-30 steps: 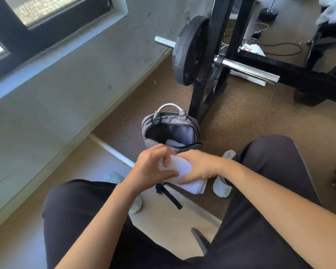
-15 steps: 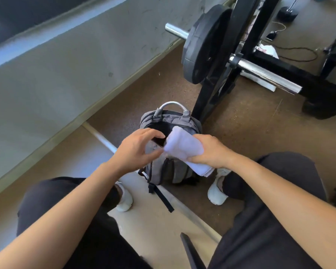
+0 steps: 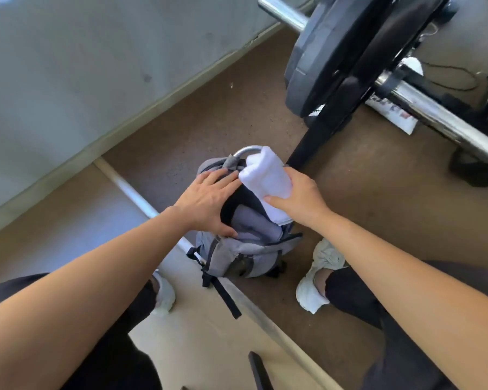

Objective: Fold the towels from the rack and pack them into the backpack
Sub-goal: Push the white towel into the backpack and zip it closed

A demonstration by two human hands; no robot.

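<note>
Backpack: We find a grey backpack point(image 3: 245, 253) standing upright on the brown floor point(image 3: 237, 108) between the person's two white shoes, its main compartment unzipped and gaping towards us.
Backpack handle: A pale curved handle point(image 3: 244, 151) arches over the top of the bag, partly hidden behind the towel.
Towel: We note a white folded towel point(image 3: 265, 178), rolled into a thick bundle, held over the open mouth of the bag; its lower end reaches down to the rim on the bag's right side, though we cannot tell whether it has passed inside.
Right hand: The right hand point(image 3: 300, 199) is clamped around the towel from the right, thumb below the bundle and fingers wrapped behind it.
Left hand: The left hand point(image 3: 209, 202) lies spread flat, fingers extended, over the left edge of the opening, with the thumb pressed on the grey front panel; it grips nothing that we can see. Its fingertips come up just beside the towel's near end.
Hands, relation: The two hands are apart, one on either side of the opening.
Straps: Dark straps point(image 3: 223, 296) trail from the bag's left side onto the lighter floor panel.
Surroundings: A black rack upright point(image 3: 330, 119) stands just behind the bag, carrying a dark weight plate point(image 3: 307, 66) on a chrome barbell point(image 3: 434, 114). A grey wall point(image 3: 82, 66) runs along the left.
Legs: Black trousers point(image 3: 358, 299) cover both legs, right shoe point(image 3: 319, 274) and left shoe point(image 3: 164, 295) planted either side of the bag.
</note>
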